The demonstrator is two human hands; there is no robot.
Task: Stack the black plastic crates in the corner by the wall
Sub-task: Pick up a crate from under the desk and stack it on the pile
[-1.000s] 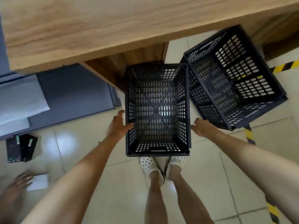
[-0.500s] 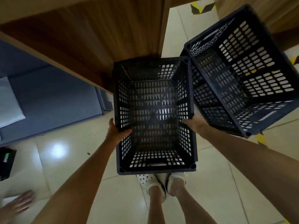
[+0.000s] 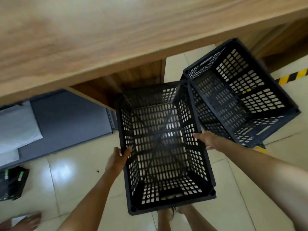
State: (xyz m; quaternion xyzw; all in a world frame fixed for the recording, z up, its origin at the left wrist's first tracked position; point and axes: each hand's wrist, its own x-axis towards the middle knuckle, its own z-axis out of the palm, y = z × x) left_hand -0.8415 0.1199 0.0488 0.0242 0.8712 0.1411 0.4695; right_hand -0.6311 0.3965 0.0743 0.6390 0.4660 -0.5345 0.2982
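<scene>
From the head camera, you are holding a black crate (image 3: 164, 147) by its long sides, left hand (image 3: 116, 160) and right hand (image 3: 207, 140) with fingers clamped on the rims. It is hanging over the tiled floor (image 3: 70, 180), touching a second crate (image 3: 240, 95) beneath the wooden bench (image 3: 116, 30).

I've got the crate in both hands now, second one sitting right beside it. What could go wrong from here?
1. The held crate has its far right corner against the second crate; lifting could snag or drag it.
2. The wooden tabletop overhangs close by, so a rising rim may strike it.
3. The left hand and right hand grip only the side walls, so the crate could tip.
</scene>
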